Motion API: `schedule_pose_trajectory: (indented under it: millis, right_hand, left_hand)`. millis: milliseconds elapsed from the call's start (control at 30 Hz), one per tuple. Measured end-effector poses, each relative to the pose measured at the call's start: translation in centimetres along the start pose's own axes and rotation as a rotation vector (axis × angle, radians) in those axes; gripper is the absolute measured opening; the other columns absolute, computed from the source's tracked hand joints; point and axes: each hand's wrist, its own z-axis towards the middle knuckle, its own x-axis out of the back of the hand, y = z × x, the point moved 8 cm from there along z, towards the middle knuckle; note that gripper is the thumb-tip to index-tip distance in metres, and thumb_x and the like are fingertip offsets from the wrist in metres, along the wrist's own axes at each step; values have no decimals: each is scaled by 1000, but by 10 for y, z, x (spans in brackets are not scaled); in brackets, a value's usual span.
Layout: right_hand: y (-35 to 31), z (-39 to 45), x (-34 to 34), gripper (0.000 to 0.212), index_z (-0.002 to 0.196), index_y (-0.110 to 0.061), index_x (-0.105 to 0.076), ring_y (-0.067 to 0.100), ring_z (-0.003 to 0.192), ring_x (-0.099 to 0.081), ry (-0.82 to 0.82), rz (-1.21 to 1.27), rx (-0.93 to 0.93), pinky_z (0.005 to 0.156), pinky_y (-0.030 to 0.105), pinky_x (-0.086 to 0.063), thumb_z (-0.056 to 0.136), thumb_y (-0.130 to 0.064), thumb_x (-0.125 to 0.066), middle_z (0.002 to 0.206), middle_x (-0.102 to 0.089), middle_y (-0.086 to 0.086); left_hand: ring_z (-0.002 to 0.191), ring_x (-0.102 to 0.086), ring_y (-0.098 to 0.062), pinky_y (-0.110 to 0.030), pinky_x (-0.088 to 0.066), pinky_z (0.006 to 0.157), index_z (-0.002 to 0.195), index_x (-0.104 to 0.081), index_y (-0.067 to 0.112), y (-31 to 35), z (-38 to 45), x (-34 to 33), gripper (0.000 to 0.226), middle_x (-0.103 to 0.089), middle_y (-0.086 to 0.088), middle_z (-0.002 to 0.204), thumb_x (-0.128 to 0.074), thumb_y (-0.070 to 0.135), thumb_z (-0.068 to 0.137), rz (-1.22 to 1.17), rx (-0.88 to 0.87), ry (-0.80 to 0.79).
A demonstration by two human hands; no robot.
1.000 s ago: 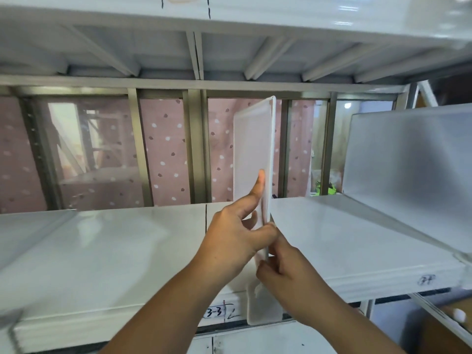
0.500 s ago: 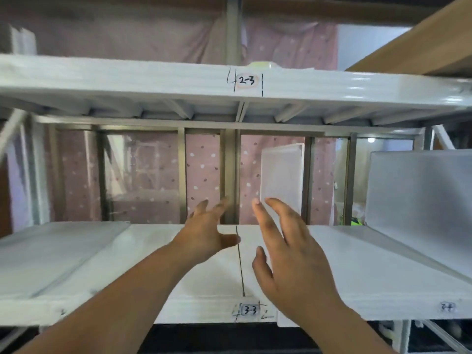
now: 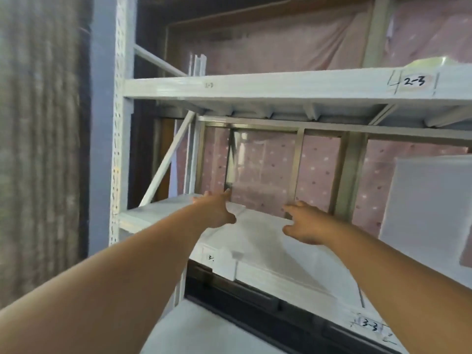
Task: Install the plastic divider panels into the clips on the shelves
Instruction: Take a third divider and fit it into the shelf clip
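Note:
A clear plastic divider panel stands upright at the back of the lower shelf, with the dotted pink sheet showing through it. My left hand reaches to its lower left corner and my right hand to its lower right corner. Both have their fingers spread, and motion blur hides whether they touch the panel. A frosted white divider panel stands in place at the right. A white clip sits on the shelf's front edge below my hands.
The upper shelf is labelled 2-3, the lower one 3-3. Narrow white strips stand on the upper shelf at left. A perforated white upright and a diagonal brace bound the bay on the left, beside a wall.
My hands let go of the frosted panel, which stays upright at the right. The view swung left, and both hands now reach to the clear panel in the left bay.

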Motion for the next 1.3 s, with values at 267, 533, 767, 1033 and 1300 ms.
schedule_pose_trajectory:
  millis: [267,533,767,1033,1300]
  right_hand:
    - [-75,50,-21,66,160,-29,-33,32,133,-50,-59,17,171,100,39,-48,99,-45,-53,162,-34,6]
    - [-164,67,-63,65,156,-21,-40,29,137,-50,-131,158,309,105,37,-42,99,-47,-56,158,-46,7]
    - [-215,91,-77,69,156,-16,-38,31,137,-49,-170,99,383,110,40,-43,99,-50,-57,158,-45,10]
    - [-265,120,-94,73,153,-13,-41,32,135,-50,-163,35,430,106,43,-45,97,-55,-60,154,-49,12]
    - [-280,147,-98,81,152,-10,-44,31,134,-53,-195,10,411,108,43,-46,92,-61,-64,153,-52,11]
  left_hand:
    - [135,-55,-40,-45,-56,103,168,-20,35,-137,-31,11,80,-28,-13,171,-64,44,101,-157,247,186]
    - [157,-19,-51,-69,-27,123,167,-20,34,-212,-56,-13,73,-18,-13,175,-54,50,104,1,416,129]
    - [156,-23,-50,-66,-27,123,169,-19,29,-236,-56,-15,75,-21,-15,174,-53,49,105,-26,413,107]
    - [143,-47,-41,-54,-42,118,166,-27,22,-271,-43,-12,71,-36,-20,165,-54,47,105,-78,407,124]
    - [142,-51,-35,-46,-44,115,166,-31,27,-291,-27,-31,64,-46,-15,161,-53,40,107,-98,347,73]
